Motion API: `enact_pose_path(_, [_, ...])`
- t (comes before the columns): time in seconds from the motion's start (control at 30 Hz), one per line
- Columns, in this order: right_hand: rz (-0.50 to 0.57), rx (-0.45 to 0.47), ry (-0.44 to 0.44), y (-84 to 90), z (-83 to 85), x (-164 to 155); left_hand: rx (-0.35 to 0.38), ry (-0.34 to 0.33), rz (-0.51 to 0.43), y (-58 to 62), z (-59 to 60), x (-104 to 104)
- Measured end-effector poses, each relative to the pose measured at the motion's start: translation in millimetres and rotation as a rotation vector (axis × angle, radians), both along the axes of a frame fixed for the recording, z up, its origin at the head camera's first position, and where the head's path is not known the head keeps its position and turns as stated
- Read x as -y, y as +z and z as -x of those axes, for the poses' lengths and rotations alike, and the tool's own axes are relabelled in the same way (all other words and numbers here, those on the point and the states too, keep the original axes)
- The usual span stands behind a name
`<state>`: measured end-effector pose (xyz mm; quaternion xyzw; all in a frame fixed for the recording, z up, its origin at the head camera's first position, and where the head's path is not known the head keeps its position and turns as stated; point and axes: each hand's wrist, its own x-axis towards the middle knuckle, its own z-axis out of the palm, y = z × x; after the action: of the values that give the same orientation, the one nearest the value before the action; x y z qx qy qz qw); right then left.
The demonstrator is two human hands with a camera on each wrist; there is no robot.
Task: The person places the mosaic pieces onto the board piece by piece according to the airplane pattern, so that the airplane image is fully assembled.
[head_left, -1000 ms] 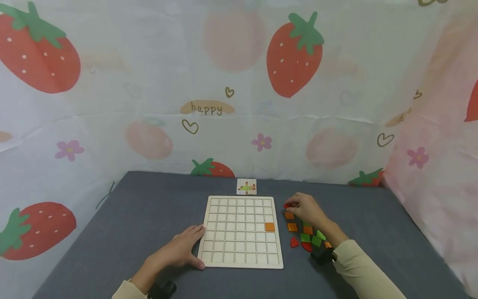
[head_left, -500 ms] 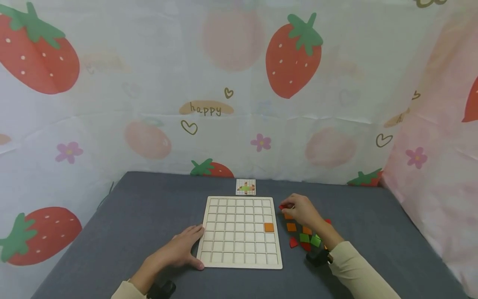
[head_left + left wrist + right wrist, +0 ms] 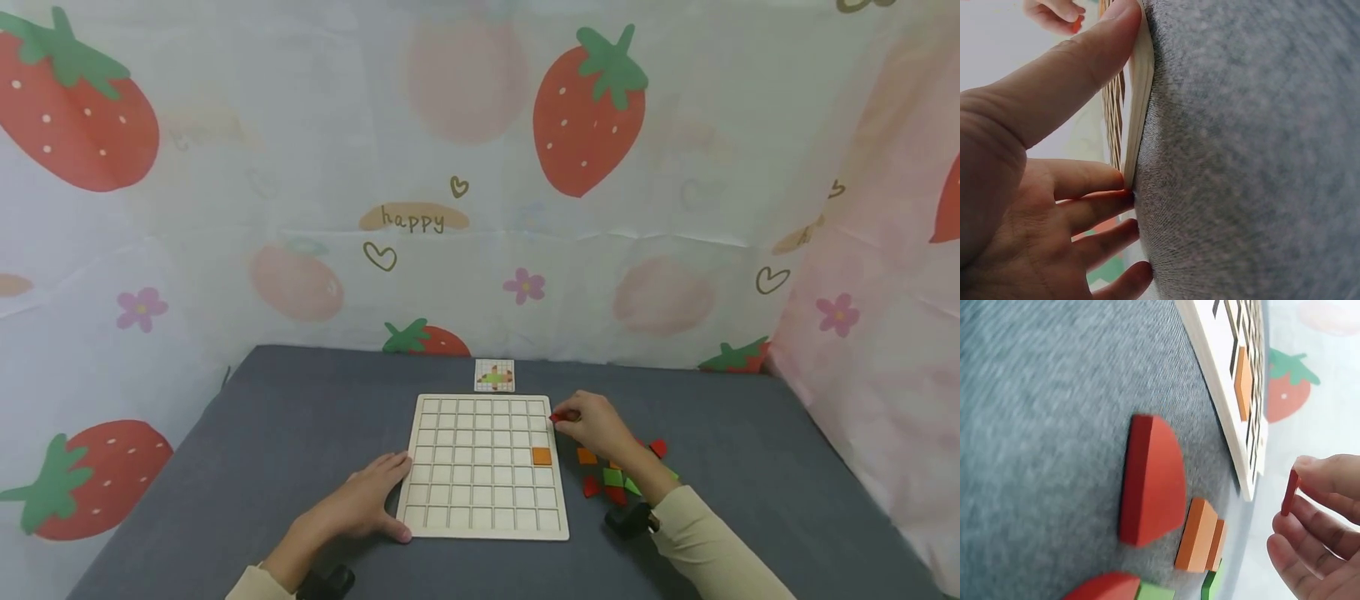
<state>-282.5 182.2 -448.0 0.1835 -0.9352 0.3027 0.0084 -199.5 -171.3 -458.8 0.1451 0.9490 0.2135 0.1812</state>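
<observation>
Head view: right hand [image 3: 596, 425] now at the right edge of the wooden grid board [image 3: 483, 467], nearer its top right corner than half a second ago; thin red piece [image 3: 558, 417] pinched between thumb and fingertips, just over the board's rim, not yet in any cell; likely on the way to placement. Left hand [image 3: 367, 500] unmoved, fingers flat and relaxed against the board's near left corner, bracing it. One orange tile [image 3: 542, 456] seated in the rightmost column, same cell as before. Loose pile of tiles [image 3: 618, 475] on the grey table [image 3: 300, 417], partly covered by the right wrist; count unclear. Small pattern card [image 3: 495, 375] beyond the board, picture too small to read.

Left wrist view: left hand [image 3: 1035, 187] large and close; thumb along the board edge [image 3: 1138, 94], fingers straight beside it, gripping nothing; far right hand [image 3: 1054, 12] cut off at the top.

Right wrist view: red piece [image 3: 1289, 492] edge-on between the fingertips [image 3: 1329, 478], shape impossible to tell; red half-round tile [image 3: 1150, 481] and stacked orange tiles [image 3: 1200, 536] lying on the table; board [image 3: 1216, 381] blurred, cropped.
</observation>
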Motion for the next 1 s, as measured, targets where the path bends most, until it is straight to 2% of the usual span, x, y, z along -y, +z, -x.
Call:
enact_pose_path(0.27, [-0.012,-0.027,-0.024,-3.4,-0.4,10,0.002,0.006,-0.012,1.8,-1.5,-1])
enact_pose_path(0.77, [-0.033,0.029,-0.018,-6.8,-4.1,26,0.003,0.009,-0.007,0.4,-1.1,-1])
enact_pose_path(1.0, [-0.055,0.012,-0.01,-12.0,-2.7,31,-0.012,0.005,-0.023,1.6,-1.9,0])
